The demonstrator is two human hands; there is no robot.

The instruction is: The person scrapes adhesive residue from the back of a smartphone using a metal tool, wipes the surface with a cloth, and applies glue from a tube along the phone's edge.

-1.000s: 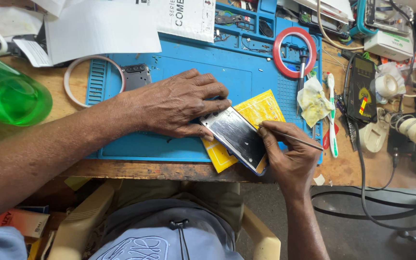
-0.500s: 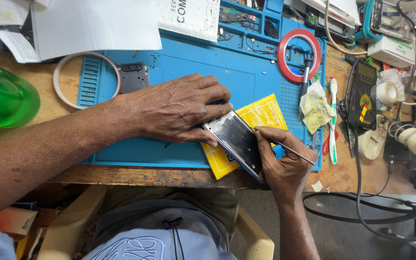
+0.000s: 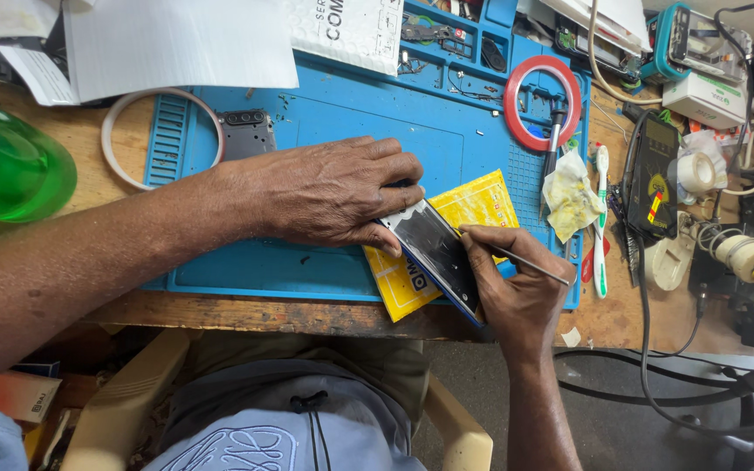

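Observation:
An opened phone (image 3: 434, 249) lies tilted on a yellow card (image 3: 473, 205) at the front of a blue repair mat (image 3: 325, 131). My left hand (image 3: 325, 192) presses down on the phone's upper end, fingers spread over it. My right hand (image 3: 517, 288) grips a thin metal tool (image 3: 525, 263) like a pen, with its tip at the phone's right edge. The phone's lower corner is hidden under my right hand.
A red tape ring (image 3: 541, 103), a crumpled yellow cloth (image 3: 569, 199), a toothbrush (image 3: 602, 218) and a black meter (image 3: 652, 174) lie to the right. A small dark phone part (image 3: 246, 133) and a white ring (image 3: 124, 131) sit at the left, by a green bottle (image 3: 6, 170). Cables crowd the far right.
My hands and the phone stay almost where they were. The right hand has shifted slightly along the phone's edge with the tool.

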